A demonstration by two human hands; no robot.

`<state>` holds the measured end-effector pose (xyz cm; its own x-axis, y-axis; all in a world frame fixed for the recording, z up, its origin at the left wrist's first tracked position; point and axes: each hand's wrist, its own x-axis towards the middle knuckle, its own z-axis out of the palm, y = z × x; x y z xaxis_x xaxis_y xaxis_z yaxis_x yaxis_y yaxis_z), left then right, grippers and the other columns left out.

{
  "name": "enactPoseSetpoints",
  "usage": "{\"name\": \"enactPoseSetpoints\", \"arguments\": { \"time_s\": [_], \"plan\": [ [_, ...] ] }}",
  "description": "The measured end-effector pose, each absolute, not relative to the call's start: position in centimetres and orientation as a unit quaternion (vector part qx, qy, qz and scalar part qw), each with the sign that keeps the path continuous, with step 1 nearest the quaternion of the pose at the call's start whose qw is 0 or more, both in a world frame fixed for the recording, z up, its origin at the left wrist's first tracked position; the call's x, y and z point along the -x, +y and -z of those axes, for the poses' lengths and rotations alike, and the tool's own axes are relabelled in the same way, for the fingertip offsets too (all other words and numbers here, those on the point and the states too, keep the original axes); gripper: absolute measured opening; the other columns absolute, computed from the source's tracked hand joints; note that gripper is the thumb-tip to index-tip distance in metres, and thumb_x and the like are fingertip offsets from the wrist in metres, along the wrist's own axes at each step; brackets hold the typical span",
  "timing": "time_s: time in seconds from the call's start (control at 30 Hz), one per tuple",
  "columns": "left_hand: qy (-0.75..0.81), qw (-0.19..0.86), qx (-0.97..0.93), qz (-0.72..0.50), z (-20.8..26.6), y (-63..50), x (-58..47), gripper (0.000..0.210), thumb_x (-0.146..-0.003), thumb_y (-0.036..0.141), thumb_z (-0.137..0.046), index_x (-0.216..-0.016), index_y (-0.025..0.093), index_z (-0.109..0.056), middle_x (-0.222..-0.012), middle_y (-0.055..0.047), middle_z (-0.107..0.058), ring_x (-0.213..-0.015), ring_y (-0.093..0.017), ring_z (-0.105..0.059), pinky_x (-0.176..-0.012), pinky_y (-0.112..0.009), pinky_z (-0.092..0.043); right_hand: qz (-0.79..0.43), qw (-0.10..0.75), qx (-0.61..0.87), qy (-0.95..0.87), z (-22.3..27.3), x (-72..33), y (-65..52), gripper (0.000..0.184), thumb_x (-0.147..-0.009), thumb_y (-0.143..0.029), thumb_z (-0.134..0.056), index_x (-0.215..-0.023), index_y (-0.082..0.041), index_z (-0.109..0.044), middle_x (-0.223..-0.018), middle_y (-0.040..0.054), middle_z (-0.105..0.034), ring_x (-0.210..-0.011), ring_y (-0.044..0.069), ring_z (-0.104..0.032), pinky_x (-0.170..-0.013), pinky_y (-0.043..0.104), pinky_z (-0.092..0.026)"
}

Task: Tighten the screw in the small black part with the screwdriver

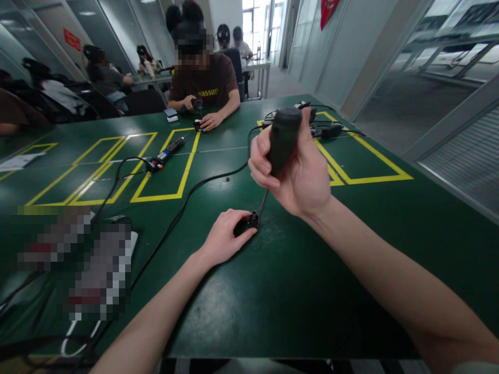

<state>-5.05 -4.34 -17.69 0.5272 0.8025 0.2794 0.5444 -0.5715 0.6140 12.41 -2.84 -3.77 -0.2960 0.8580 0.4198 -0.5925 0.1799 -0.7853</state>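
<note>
My right hand [304, 176] is wrapped round the thick dark handle of a screwdriver [286, 137], held raised above the table. Its thin shaft slants down and left toward a small black cylindrical part [253, 219] standing on the green tabletop [312, 291]. Thumb and forefinger of my left hand [226, 236] pinch that part from its left side, with the hand resting low on the table. The shaft's lower end comes close to the part's right edge; whether it touches, I cannot tell.
A cabled tool with a blue band [167, 153] lies at the left. A long black cable [187, 200] crosses the table. Two pixelated objects [103, 265] lie front left, and black cables and adapters [331, 130] back right. Opposite, a co-worker [205, 78] handles a dark tool.
</note>
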Motion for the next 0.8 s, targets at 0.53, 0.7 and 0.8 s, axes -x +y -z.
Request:
{"name": "enactPoseSetpoints", "arguments": {
  "time_s": [0.53,0.7,0.8],
  "plan": [
    [0.401,0.233,-0.843,-0.274,17.5,-4.5,5.1,0.026,-0.097,0.037,-0.068,-0.117,0.020,-0.068,-0.110,-0.008,-0.076,-0.101,-0.024,-0.069,-0.095,-0.042,-0.054,-0.592,0.562,0.137,-0.560,3.5,-12.0,-3.5,0.070,-0.090,-0.087,-0.048,-0.067,-0.021,-0.051,-0.054,-0.0055,-0.040,-0.041,0.007,-0.030,-0.036,0.020,-0.024],
    [0.397,0.229,-0.844,-0.277,17.5,-4.4,5.0,0.027,-0.096,0.036,-0.070,-0.118,0.020,-0.067,-0.111,-0.008,-0.076,-0.102,-0.024,-0.069,-0.095,-0.042,-0.054,-0.605,0.557,0.102,-0.559,3.4,-12.2,-3.9,0.068,-0.093,-0.085,-0.045,-0.072,-0.021,-0.055,-0.049,-0.0084,-0.032,-0.037,0.007,-0.022,-0.034,0.021,-0.020],
    [0.396,0.229,-0.844,-0.278,17.6,-4.3,5.0,0.027,-0.096,0.035,-0.070,-0.118,0.019,-0.067,-0.111,-0.008,-0.076,-0.102,-0.024,-0.069,-0.095,-0.042,-0.053,-0.599,0.567,0.093,-0.558,3.4,-12.3,-4.2,0.063,-0.090,-0.084,-0.054,-0.074,-0.023,-0.049,-0.049,-0.0097,-0.033,-0.037,0.006,-0.019,-0.034,0.020,-0.017]
  ]
}}
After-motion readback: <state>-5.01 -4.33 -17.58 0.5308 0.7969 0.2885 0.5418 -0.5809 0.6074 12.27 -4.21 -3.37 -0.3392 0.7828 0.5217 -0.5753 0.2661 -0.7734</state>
